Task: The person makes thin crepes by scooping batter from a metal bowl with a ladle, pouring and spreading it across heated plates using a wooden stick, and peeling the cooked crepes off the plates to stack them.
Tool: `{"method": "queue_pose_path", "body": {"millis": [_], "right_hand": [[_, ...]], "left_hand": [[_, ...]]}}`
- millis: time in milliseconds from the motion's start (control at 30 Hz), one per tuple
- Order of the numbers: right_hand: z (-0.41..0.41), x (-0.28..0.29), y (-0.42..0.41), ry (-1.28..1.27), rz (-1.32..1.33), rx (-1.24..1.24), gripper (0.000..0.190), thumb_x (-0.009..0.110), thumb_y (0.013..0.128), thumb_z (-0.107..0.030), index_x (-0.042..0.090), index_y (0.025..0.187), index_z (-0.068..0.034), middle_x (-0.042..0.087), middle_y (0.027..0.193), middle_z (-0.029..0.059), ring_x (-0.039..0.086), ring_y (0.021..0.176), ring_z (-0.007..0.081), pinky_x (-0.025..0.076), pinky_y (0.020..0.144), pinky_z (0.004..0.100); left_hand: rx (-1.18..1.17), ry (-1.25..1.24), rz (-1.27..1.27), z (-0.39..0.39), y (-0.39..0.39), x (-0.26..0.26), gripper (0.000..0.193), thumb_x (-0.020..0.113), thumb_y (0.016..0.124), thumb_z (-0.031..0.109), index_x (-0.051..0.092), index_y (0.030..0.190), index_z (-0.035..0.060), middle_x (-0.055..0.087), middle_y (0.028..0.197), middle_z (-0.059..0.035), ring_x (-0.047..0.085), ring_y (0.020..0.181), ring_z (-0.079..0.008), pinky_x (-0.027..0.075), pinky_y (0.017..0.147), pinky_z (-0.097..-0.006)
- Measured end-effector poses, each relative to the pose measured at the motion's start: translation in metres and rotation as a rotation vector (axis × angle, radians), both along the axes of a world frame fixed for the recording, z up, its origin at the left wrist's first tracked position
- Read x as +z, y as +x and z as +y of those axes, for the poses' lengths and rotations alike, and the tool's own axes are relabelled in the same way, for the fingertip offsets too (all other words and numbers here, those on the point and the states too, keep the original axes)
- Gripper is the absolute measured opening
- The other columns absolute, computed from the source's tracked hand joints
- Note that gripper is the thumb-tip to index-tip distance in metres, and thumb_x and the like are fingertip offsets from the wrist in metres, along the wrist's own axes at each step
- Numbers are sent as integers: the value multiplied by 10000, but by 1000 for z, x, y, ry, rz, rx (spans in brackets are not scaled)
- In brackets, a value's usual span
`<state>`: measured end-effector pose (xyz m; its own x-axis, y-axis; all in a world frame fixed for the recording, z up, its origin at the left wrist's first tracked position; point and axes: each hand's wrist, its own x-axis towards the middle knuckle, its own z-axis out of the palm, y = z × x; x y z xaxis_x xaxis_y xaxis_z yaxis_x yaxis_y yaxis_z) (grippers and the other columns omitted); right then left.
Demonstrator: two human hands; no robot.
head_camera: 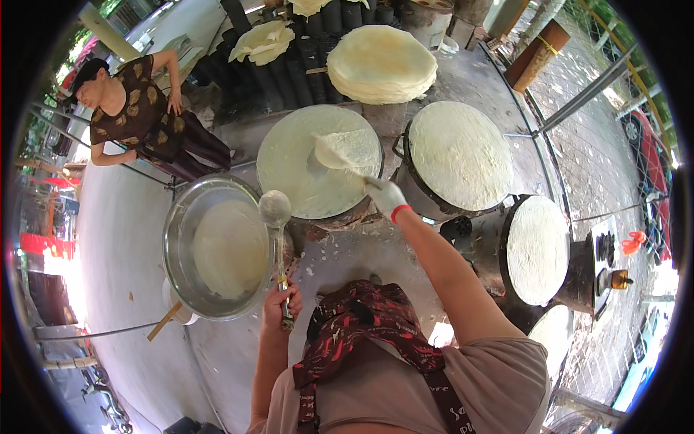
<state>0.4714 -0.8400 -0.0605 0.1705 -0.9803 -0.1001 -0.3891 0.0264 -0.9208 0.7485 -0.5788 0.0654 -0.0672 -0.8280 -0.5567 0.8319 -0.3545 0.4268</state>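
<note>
My right hand (387, 198), in a white glove with a red cuff, grips the handle of a batter spreader (332, 152). The spreader lies over pale batter on a round griddle (287, 163), with part of its blade coated or blurred. My bare left hand (283, 305) is closed around the handle of a metal ladle (275, 209), whose bowl is raised between the griddle and a large metal basin (173, 260). Pale batter (230, 249) lies in the basin. To the right, more griddles carry thin flatbreads (461, 154), one of them (538, 250) lower down.
A stack of thin flatbreads (382, 65) stands behind the griddle, near dark cylindrical briquettes (271, 84) with a folded flatbread (263, 43) on top. Another person (141, 111) stands at the left. A wire fence (607, 163) runs along the right.
</note>
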Motion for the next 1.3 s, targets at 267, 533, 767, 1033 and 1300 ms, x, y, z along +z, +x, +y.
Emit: {"method": "queue_pose_path", "body": {"millis": [267, 533, 767, 1033, 1300], "right_hand": [[-5, 25, -2, 253, 30, 197, 392, 548, 880, -278, 590, 1213, -76, 652, 1079, 191, 612, 1054, 260, 434, 902, 310], [-10, 1, -3, 274, -143, 106, 388, 544, 881, -230, 585, 1224, -54, 602, 764, 26, 523, 660, 108, 429, 592, 269], [112, -17, 20, 336, -441, -406, 371, 553, 890, -229, 600, 1223, -72, 528, 684, -24, 449, 516, 72, 358, 449, 247], [128, 52, 71, 542, -517, -284, 436, 526, 891, -217, 517, 1314, -111, 482, 620, -18, 368, 394, 64, 287, 347, 232], [141, 23, 111, 222, 84, -55, 403, 554, 865, -226, 574, 1242, -86, 646, 827, 49, 610, 756, 152, 473, 728, 277]], "left_hand": [[22, 125, -35, 10, -36, -3, 162, 483, 897, 70, 505, 1054, 38, 464, 767, -48, 372, 475, -83, 323, 382, -206], [-192, 183, -501, -49, -28, -1, 118, 496, 916, 156, 427, 846, 91, 392, 612, 8, 358, 421, -77, 301, 356, -234], [-342, 105, -872, -104, -38, -36, 137, 527, 885, 154, 430, 886, 56, 429, 603, -39, 420, 402, -126, 355, 355, -292], [-374, -83, -77, -93, 53, 22, 105, 484, 920, 126, 457, 981, 45, 411, 647, -21, 358, 401, -75, 312, 345, -243], [-441, -12, -292, -61, 86, 61, 67, 487, 920, 132, 457, 946, 78, 393, 631, 4, 351, 420, -65, 301, 353, -233]]}}
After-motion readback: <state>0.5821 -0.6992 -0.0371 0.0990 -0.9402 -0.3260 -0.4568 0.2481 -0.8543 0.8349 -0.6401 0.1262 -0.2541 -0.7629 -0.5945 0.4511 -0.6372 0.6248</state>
